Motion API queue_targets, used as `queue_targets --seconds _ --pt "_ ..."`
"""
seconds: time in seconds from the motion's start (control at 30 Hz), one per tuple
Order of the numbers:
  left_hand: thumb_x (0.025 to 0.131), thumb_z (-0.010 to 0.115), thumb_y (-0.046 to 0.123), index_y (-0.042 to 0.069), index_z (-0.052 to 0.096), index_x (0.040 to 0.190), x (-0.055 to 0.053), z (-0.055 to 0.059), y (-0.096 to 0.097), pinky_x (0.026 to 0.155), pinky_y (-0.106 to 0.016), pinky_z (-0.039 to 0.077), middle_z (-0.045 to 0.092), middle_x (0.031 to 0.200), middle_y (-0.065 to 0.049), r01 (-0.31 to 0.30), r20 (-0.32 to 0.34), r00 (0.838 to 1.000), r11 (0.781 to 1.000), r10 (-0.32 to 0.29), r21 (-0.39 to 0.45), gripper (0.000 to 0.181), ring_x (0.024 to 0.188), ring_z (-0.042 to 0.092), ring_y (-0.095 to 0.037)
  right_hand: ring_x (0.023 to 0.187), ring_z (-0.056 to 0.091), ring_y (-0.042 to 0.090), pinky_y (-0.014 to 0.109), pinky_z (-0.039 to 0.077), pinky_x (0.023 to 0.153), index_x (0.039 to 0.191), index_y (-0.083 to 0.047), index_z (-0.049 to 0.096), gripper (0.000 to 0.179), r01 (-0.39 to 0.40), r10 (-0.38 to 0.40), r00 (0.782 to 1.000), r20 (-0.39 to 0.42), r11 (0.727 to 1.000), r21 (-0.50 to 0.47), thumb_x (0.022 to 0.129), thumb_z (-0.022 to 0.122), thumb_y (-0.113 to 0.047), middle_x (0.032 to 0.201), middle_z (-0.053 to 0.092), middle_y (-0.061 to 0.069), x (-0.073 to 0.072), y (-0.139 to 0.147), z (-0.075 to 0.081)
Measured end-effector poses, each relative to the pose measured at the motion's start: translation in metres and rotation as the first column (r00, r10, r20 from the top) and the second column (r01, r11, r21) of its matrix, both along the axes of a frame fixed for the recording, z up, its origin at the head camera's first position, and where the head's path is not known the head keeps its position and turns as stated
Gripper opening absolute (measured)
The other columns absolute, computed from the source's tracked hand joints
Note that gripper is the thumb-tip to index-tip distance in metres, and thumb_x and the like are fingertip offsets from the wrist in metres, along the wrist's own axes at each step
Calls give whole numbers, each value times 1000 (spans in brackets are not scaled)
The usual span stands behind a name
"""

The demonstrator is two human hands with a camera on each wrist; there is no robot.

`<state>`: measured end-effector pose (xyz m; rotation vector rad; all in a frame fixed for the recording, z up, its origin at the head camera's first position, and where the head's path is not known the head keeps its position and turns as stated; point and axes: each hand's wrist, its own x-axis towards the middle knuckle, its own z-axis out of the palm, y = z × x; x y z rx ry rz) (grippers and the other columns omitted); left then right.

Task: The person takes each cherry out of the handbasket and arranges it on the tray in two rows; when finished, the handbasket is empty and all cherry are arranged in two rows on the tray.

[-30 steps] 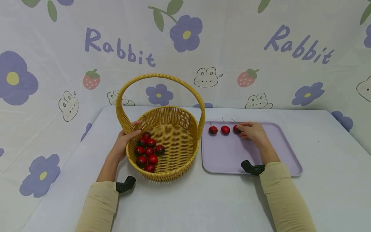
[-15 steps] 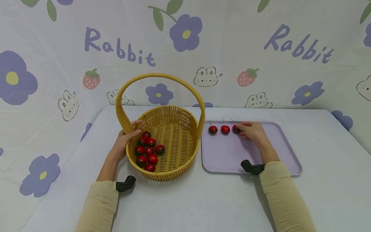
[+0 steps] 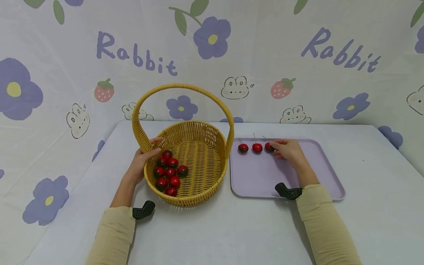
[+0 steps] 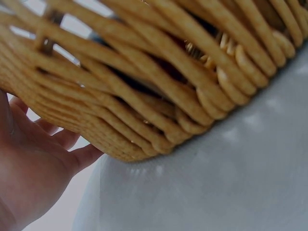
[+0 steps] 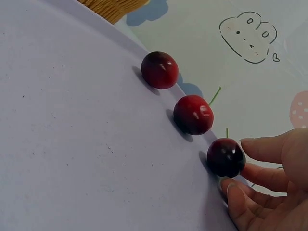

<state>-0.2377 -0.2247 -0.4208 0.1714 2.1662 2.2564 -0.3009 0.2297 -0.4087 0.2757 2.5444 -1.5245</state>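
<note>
My left hand (image 3: pixel 140 162) grips the left rim of a yellow woven basket (image 3: pixel 198 197), near the foot of its tall handle. In the left wrist view, fingers (image 4: pixel 89 155) lie against the basket's woven wall (image 4: pixel 159 86). Several dark red cherries (image 3: pixel 170 173) are gathered in the left part of the basket. On a light purple tray (image 3: pixel 255 180), my right hand (image 3: pixel 289 151) pinches a cherry (image 5: pixel 226 158) with a green stem. Left of it, along the tray's far edge, sit a middle cherry (image 3: pixel 257 148) and a leftmost cherry (image 3: pixel 243 148), in a row.
The tray stands just right of the basket on a white-covered table (image 3: pixel 212 235). The basket's arched handle (image 3: pixel 182 86) rises high above it. Behind the table hangs a printed cloth (image 3: pixel 251 48) with flowers and rabbits.
The cherry in my right hand has shifted very slightly left toward the other two on the tray. My left hand and the basket have stayed in place.
</note>
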Motion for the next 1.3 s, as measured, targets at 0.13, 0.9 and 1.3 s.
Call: queue_targets --seconds 0.13,0.9,1.3 --pt "96 51 14 -1 38 140 0 1 0 109 -47 24 34 143 -20 0 -5 1000 1000 0 -6 49 131 34 -33 75 57 9 18 49 66 132 7 48 48 1 -1 1000 -11 1000 -6 98 53 -27 118 54 21 -1 1 -1" --pt "96 52 14 -1 38 140 0 -1 -1 108 -46 25 35 143 -20 14 -5 1000 1000 -14 23 48 129 35 -32 104 54 26 33 46 93 115 0 61 38 -233 -85 965 -248 156 -960 97 54 -32 109 56 15 34 7 81" --pt "95 53 14 0 40 140 -1 -1 -3 108 -45 25 37 142 -18 3 -8 1000 1000 -3 12 49 129 36 -29 108 58 30 36 45 95 126 1 59 49 -575 283 807 -518 179 -798 105 29 -31 115 62 17 54 -18 111"
